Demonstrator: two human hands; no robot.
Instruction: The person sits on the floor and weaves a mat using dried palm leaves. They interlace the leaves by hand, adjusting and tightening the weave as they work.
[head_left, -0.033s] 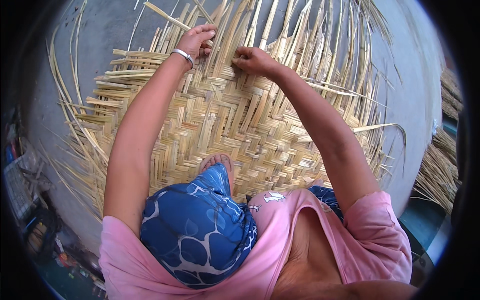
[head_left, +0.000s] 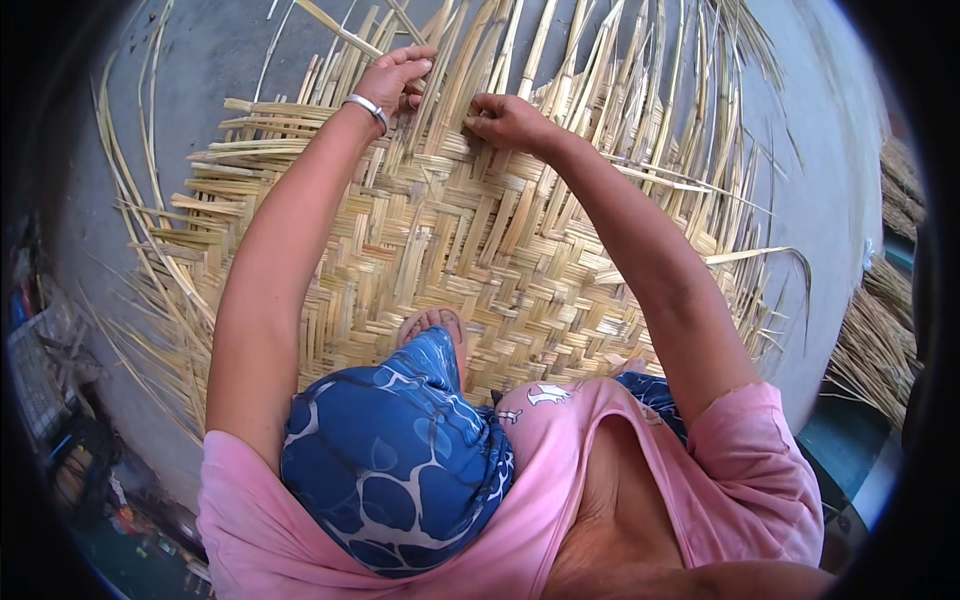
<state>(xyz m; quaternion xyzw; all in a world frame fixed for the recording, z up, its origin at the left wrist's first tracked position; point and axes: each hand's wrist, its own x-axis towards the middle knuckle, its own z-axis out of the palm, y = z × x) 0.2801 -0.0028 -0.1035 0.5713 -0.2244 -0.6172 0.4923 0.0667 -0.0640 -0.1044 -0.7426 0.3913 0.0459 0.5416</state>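
Observation:
A pale yellow mat (head_left: 400, 225) of flat split-reed strips lies under my arms, woven in a zigzag pattern. At its far edge my left hand (head_left: 393, 82), with a silver bracelet at the wrist, is closed round a reed strip (head_left: 335, 27) that slants up to the left. My right hand (head_left: 508, 122) is just right of it, lower down. Its thumb and fingers are pinched at the upright strips, where the weave begins; their tips are partly hidden. Long loose strip ends (head_left: 540, 45) fan out beyond both hands.
My bare foot (head_left: 440, 322) rests on the mat below my hands. Grey concrete floor (head_left: 820, 180) surrounds the mat. Bundles of dry stalks (head_left: 870, 345) lie at the right edge. Assorted clutter (head_left: 75, 400) sits at the left. A bent strip (head_left: 785, 250) sticks out rightward.

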